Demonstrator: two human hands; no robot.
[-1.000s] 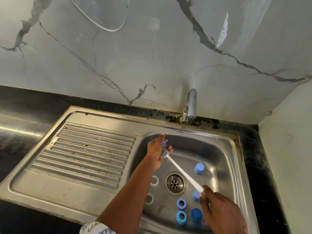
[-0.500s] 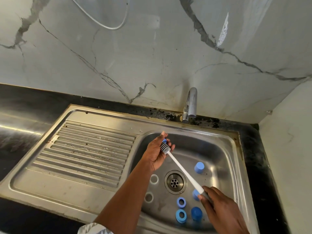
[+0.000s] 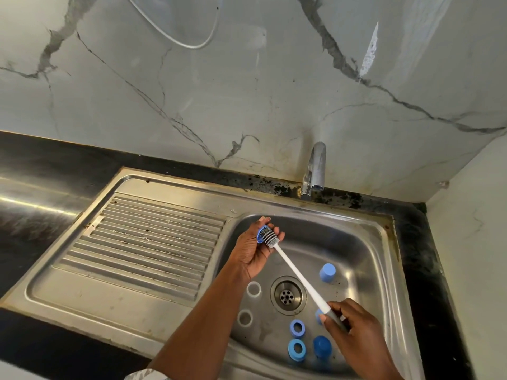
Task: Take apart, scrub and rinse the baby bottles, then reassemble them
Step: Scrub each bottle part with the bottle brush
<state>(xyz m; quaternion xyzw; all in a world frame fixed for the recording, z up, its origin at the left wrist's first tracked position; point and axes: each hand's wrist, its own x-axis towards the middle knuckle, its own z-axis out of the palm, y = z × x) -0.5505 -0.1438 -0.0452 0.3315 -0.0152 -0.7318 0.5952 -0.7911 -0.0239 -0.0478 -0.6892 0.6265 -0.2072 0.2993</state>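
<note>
Left hand (image 3: pixel 253 252) is raised over the sink (image 3: pixel 370 242), its fingers curled round a blue screw ring (image 3: pixel 260 237). The bristle end of the brush (image 3: pixel 296 272) is pushed into that ring. Right hand (image 3: pixel 356 333) pinches the grey end of the brush handle, low right.

On the basin floor around the drain (image 3: pixel 287 295):
- Light blue cap (image 3: pixel 327 272), upright, to the right.
- Clear ring (image 3: pixel 253 289) and second clear ring (image 3: pixel 245 318), to the left.
- Loose blue ring (image 3: pixel 297 328), paler blue ring (image 3: pixel 296 349) and dark blue cap (image 3: pixel 322 346), at the front.
- Another blue piece, mostly hidden behind the brush handle.

Tap (image 3: pixel 315 168) stands at the back and the draining board (image 3: pixel 151 242) is on the left. Black desk (image 3: pixel 41 165) surrounds the sink.
</note>
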